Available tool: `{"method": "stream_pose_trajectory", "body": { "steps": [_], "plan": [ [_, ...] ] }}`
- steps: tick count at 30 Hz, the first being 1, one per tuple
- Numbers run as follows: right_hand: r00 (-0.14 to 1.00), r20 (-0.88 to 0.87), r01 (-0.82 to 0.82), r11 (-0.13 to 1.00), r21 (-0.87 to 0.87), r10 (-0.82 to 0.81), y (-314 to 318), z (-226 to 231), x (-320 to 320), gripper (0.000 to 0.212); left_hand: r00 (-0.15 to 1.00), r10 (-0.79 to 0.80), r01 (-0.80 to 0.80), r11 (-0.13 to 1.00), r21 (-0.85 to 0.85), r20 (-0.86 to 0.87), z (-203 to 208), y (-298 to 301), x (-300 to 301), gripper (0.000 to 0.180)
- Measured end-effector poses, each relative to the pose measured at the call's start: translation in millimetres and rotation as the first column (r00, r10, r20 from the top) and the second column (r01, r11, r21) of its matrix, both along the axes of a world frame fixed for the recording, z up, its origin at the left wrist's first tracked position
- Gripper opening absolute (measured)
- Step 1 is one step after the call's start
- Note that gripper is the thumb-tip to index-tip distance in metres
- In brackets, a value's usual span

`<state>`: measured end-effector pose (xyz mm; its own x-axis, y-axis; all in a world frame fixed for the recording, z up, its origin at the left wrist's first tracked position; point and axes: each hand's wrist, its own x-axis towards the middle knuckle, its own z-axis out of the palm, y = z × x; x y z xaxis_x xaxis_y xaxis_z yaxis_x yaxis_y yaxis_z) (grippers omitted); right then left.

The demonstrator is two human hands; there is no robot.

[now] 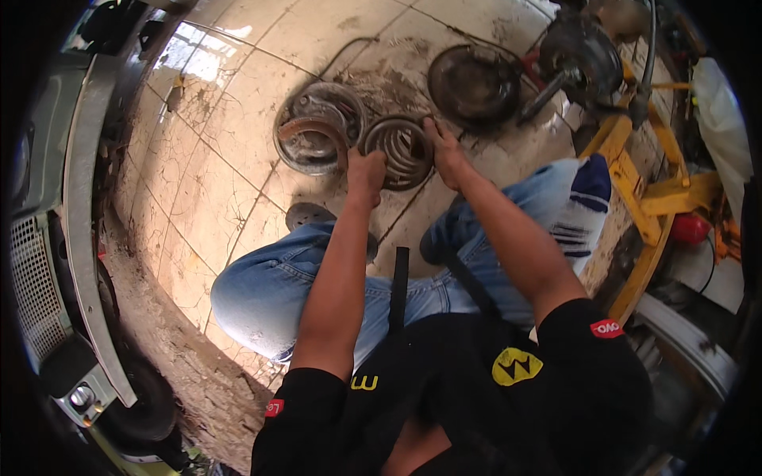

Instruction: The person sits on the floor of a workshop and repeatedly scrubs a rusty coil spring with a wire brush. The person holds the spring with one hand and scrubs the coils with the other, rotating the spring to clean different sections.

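Observation:
Between my hands is a dark, rusty coil spring (406,179), with its stacked rings facing up. My left hand (367,174) is closed at its left side, thumb against the rings. On the opposite rim, my right hand (449,157) grips with its fingers wrapped round the edge. A curved, rust-brown brake shoe (311,127) ends right beside my left hand; whether that hand also touches it, I cannot tell. Under the shoe lies a round metal brake backing plate (284,149) with parts on it.
A dark round plate (474,86) with a cable lies beyond my right hand. Farther right stand a dark drum-shaped part with a shaft (579,59) and a yellow metal stand (627,178). A vehicle's bumper (83,214) lines the left. Dirt stains the cracked floor tiles (202,170).

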<state>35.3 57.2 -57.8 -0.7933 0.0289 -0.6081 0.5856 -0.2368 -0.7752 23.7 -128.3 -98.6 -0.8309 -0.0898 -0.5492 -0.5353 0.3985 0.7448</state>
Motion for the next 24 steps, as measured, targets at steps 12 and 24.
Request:
{"method": "stream_pose_trajectory", "body": {
  "steps": [12,24],
  "plan": [
    [0.956,-0.069,-0.269,0.943,0.195,0.286,-14,0,33,0.056,0.969,0.118,-0.134,0.989,-0.059,-0.215,-46,-27,2,0.028],
    [0.966,-0.095,-0.241,0.97,0.018,0.242,14,30,8,0.056,0.958,0.288,-0.288,0.958,0.001,0.0,9,6,3,0.033]
  ]
}}
